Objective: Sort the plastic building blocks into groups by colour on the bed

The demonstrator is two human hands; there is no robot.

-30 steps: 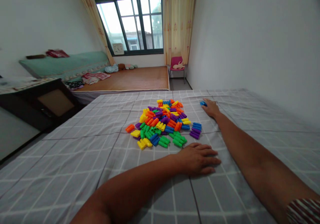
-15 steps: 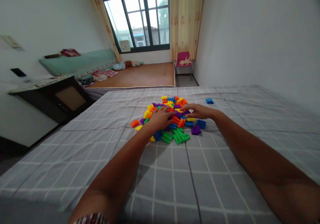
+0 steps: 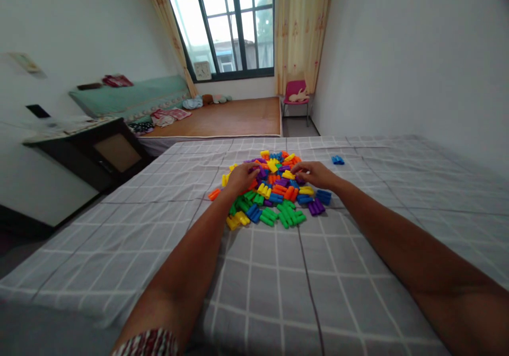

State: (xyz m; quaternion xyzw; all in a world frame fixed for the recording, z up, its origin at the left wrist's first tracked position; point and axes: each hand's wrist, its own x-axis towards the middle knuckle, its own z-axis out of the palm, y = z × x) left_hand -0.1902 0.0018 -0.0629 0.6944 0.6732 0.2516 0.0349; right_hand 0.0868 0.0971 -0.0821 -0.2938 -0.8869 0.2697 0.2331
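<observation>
In the head view, a heap of multicoloured, tube-shaped plastic blocks (image 3: 280,189) is spread on a grey, white-checked cloth (image 3: 254,271). Its left part is covered by the bent-fingered left hand (image 3: 241,177), its right part met by the curled right hand (image 3: 317,174); whether anything is gripped by either cannot be told. A small blue plastic block (image 3: 338,160) is seen well apart.

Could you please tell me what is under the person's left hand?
The left hand is over one side of the colourful pile. Yellow pieces show on its left and purple pieces on its right. What lies directly beneath is covered and cannot be seen.
</observation>
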